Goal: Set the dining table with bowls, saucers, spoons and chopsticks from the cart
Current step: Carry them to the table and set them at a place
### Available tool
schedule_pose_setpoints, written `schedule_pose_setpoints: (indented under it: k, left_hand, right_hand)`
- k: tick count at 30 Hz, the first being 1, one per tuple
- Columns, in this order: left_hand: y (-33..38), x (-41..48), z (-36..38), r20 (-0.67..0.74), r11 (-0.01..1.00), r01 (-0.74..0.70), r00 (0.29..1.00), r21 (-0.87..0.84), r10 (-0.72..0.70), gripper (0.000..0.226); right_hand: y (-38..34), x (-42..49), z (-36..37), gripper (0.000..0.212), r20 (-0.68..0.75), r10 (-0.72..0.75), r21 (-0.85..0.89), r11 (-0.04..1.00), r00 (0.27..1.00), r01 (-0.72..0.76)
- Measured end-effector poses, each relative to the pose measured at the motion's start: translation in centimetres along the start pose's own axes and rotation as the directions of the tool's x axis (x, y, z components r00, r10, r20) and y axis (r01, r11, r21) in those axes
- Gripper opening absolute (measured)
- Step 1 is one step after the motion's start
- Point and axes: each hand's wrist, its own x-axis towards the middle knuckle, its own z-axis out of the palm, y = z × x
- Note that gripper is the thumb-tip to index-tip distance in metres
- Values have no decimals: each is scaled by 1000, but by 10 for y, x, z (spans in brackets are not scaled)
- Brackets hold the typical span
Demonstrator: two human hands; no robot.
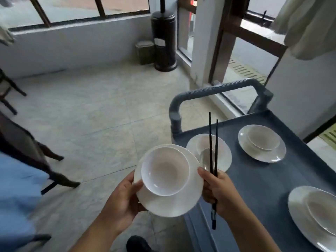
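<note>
The left grip (123,199) held a white saucer (169,204) by its left rim, thumb on top and fingers curled underneath. A white bowl (165,170) sat upright on that saucer, toward its upper left part. The right grip (218,191) was closed round a pair of black chopsticks (210,142), which stood nearly upright with their thin ends pointing to the top of the frame and their thick ends sticking out below the palm. The thumb of that hand lay against the saucer's right rim. Saucer and bowl hung in the air at lower centre, over the tiled floor (101,110) and just left of the grey cart (263,188).

On the cart's top stood three more bowl-and-saucer sets: one (223,153) right behind the chopsticks, one (261,144) toward the right, and one (309,211) cut by the lower right edge. The cart's handle (214,91) arched above them. Dark chair legs (60,180) and blurred blue cloth (18,188) filled the left side, and a dark round column (163,42) stood at upper centre.
</note>
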Motion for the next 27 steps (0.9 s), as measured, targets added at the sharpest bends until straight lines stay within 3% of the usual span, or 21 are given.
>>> schedule_pose_setpoints:
  k: [6, 14, 20, 27]
  left_hand:
    - [18, -31, -97, -194, 984, -127, 976, -126, 101, 47]
    - [40, -79, -219, -393, 933, -298, 897, -201, 202, 54]
    - [31, -143, -286, -666, 846, -478, 714, -235, 218, 42]
    - [-8, -234, -322, -913, 717, -665, 395, -208, 102, 45]
  right_hand:
    - [11, 40, 112, 36, 194, 137, -53, 990, 971, -129]
    - [36, 70, 276, 40, 401, 190, -192, 974, 896, -120]
    - [82, 79, 393, 37, 585, 347, -384, 915, 733, -127]
    - [162, 51, 517, 35, 686, 585, -625, 779, 432, -62]
